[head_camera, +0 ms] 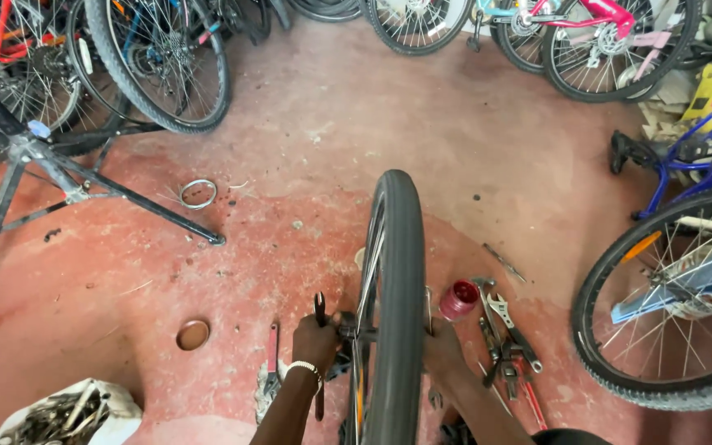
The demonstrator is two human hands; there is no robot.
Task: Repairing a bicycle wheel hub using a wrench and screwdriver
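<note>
A bicycle wheel (395, 272) with a black tyre stands upright in front of me, seen edge-on. My left hand (315, 342) is on the left side of its hub and grips a dark-handled tool (320, 306) that points up beside the axle. A white band sits on that wrist. My right hand (442, 350) is pressed against the right side of the hub, partly hidden behind the tyre; what it holds cannot be made out.
Wrenches and pliers (506, 338) and a red cap (458, 300) lie on the red floor right of the wheel. A white bag of metal parts (67, 416) sits lower left, a repair stand (67, 185) at left. Bicycles (665, 305) ring the floor.
</note>
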